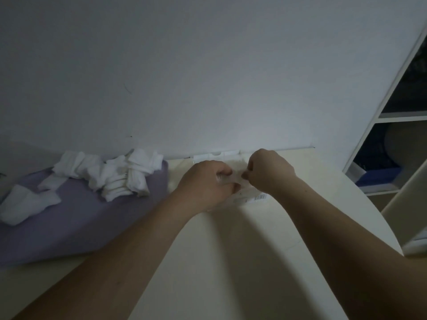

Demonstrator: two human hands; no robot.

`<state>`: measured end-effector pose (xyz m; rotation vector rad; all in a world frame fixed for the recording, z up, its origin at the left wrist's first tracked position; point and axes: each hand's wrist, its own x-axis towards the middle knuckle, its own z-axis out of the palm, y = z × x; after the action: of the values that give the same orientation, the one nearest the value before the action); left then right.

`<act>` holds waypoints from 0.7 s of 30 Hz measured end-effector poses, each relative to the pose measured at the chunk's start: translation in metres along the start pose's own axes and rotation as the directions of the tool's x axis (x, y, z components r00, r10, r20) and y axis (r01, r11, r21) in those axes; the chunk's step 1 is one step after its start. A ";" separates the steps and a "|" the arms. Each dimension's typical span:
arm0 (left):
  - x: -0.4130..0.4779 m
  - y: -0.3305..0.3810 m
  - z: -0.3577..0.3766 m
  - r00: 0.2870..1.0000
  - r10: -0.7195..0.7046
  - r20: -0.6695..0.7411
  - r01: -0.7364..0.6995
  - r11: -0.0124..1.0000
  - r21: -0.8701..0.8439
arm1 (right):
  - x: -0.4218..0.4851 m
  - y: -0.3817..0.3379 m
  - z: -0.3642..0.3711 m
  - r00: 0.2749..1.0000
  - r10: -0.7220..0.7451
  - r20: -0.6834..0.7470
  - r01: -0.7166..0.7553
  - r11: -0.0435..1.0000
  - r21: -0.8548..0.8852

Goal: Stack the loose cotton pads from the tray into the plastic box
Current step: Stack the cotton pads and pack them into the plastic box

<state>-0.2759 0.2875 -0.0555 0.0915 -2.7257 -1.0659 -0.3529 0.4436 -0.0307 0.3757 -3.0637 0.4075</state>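
The cream worktop (231, 250) meets a grey-white wall. At 10 o'clock, loose cotton pads (111, 176) lie on the purple tray (76, 218). Both the left hand (205, 183) and right hand (268, 172) are curled over the clear plastic box (251, 196); the grip seems closed on something pale, perhaps a pad. Shelves (392, 116) stand at 3 o'clock.

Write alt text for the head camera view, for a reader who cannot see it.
Both hands, left hand and right hand, meet over a clear plastic box at the far edge of a pale table. To the left, white cotton pads lie heaped on a purple tray.
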 end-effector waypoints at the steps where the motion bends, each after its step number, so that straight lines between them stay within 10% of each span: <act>1: -0.001 0.000 0.001 1.000 -0.007 -0.001 0.007 1.000 -0.001 | -0.002 0.000 0.003 1.000 0.013 -0.009 -0.013 1.000 0.007; 13: -0.051 -0.027 -0.046 0.974 0.168 -0.151 -0.168 0.986 0.013 | -0.050 -0.031 -0.022 0.989 -0.099 -0.110 0.067 0.963 -0.262; 21: -0.100 -0.082 -0.099 0.992 0.062 -0.107 -0.052 0.994 0.092 | -0.077 -0.148 0.014 0.934 -0.353 -0.043 0.354 0.910 0.217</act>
<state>-0.1578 0.1750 -0.0576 0.0831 -2.6597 -0.8962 -0.2428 0.3195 -0.0112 0.9194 -2.8597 0.7264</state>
